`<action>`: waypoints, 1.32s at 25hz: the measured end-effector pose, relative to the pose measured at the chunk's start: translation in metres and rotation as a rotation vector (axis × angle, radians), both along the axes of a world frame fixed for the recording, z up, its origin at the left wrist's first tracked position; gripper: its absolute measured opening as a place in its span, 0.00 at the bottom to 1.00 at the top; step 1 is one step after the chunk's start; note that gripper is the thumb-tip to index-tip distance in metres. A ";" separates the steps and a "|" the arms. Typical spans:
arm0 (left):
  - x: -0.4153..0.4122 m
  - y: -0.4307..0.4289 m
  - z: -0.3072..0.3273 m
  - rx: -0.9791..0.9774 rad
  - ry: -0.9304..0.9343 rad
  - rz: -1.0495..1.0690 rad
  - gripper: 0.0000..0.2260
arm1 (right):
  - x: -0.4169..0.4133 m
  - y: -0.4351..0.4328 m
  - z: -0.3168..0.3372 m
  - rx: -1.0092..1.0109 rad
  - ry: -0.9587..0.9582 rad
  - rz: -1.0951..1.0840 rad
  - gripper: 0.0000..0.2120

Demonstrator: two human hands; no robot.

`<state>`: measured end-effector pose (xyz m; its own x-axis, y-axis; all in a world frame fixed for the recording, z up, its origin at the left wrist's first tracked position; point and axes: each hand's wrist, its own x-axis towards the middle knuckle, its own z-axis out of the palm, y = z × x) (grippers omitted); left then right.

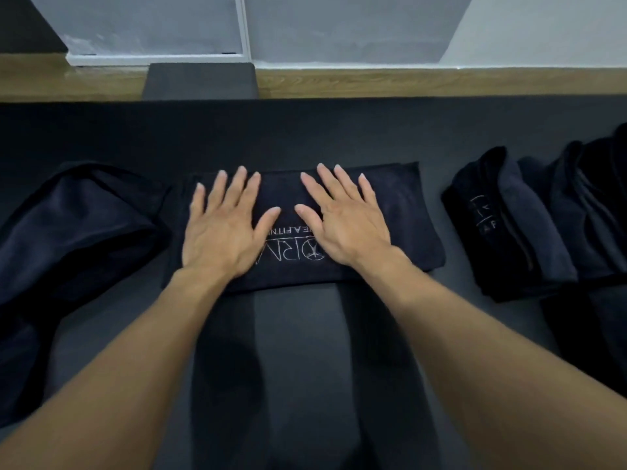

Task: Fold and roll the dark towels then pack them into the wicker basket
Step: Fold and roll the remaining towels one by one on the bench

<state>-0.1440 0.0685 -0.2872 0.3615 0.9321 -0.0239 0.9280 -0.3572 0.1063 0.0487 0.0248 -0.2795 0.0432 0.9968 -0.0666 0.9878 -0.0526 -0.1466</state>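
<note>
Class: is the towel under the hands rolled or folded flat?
Folded flat, not rolled: the dark towel lies level under the left hand and right hand.

Far-right towels [597,212] partly out of view.

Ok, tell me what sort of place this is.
Probably a gym or fitness studio. The folded dark towel in the middle carries white stitched lettering that seems to include "FITN", more matching dark towels lie folded at the right, and everything rests on a black mat-like surface.
</note>
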 end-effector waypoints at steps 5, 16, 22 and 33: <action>-0.028 0.004 -0.002 -0.026 0.009 0.072 0.35 | 0.054 -0.005 0.003 -0.059 -0.018 -0.147 0.31; -0.032 -0.071 0.000 0.281 -0.130 -0.535 0.21 | 0.068 0.002 0.020 0.121 0.105 -0.404 0.21; -0.041 -0.002 0.041 0.199 -0.426 0.344 0.09 | 0.045 -0.041 0.039 -0.093 0.399 -0.493 0.16; -0.035 -0.134 0.040 -0.310 -0.943 0.477 0.29 | 0.001 -0.137 0.045 -0.336 1.342 -0.260 0.12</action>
<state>-0.1790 -0.0652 -0.2474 -0.0373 0.9821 -0.1848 0.4626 0.1809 0.8679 0.0500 -0.1120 -0.2348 -0.0648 0.8988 -0.4336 0.0644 -0.4299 -0.9006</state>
